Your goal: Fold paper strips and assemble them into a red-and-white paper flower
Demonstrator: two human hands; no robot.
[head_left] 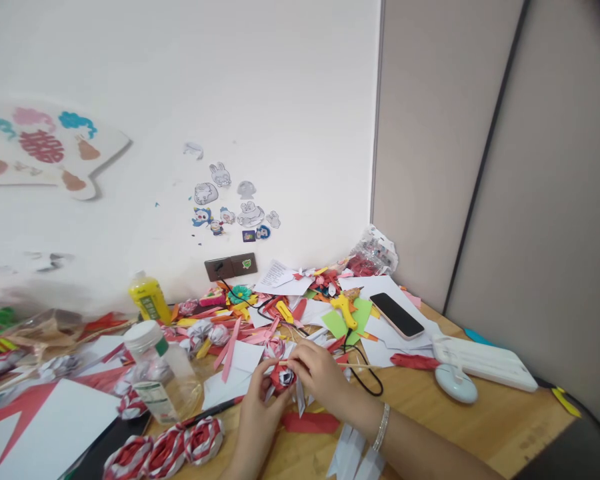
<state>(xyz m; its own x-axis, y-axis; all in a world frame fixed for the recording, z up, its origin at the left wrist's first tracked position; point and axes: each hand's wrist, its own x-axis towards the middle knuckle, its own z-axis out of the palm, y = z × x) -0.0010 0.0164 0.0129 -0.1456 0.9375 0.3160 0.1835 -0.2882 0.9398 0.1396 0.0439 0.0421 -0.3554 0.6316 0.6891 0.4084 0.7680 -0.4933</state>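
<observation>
My left hand (261,408) is closed around the near left side of a small red and white twisted paper rosette (283,377). Fingers of my right hand (320,373) pinch at the rosette's upper right edge, by a thin wooden stick (356,365) that sticks out to the right. White paper strips hang below the rosette. A red paper piece (310,423) lies on the table under my hands, and white folded strips (356,456) lie nearer the front edge. Red and white paper rosettes (166,451) stand in a row left of my left hand.
Behind my hands lie paper scraps, a yellow glue gun (345,309) with a black cable and a phone (397,315). A clear plastic jar (163,373) and a yellow bottle (150,299) stand left. A white mouse (456,383) lies right, beside a white power strip (485,361).
</observation>
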